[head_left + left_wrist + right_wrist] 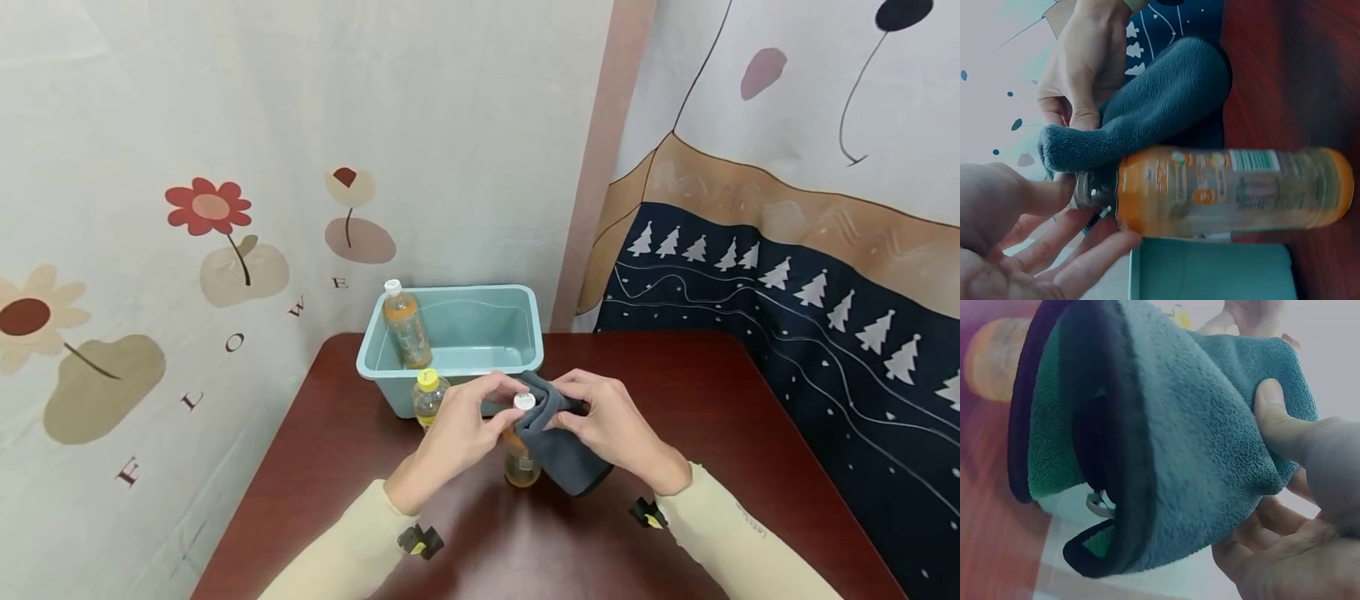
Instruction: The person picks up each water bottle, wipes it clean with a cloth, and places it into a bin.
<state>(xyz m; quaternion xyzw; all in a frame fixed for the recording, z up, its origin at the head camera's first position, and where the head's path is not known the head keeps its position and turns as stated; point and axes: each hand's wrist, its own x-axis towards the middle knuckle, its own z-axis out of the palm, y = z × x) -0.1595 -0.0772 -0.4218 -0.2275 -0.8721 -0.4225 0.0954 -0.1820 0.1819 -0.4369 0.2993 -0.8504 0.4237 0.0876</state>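
My left hand (467, 423) pinches the white cap of an orange-labelled plastic bottle (521, 468) at its neck. In the left wrist view the bottle (1210, 190) appears sideways, its green barcode patch showing. My right hand (611, 423) grips a folded dark grey cloth (566, 460) between thumb and fingers. Part of the cloth lies against the bottle's neck and cap, and the rest hangs down beside the bottle. The right wrist view has the cloth (1204, 419) filling much of the frame, with the thumb pressing on it.
Behind the hands stands a light blue plastic bin (480, 321), with a white-capped bottle (407, 329) leaning inside its left end. A yellow-capped bottle (427, 398) is in front of the bin, close to my left hand. All rest on a dark red table (315, 467) against printed curtains.
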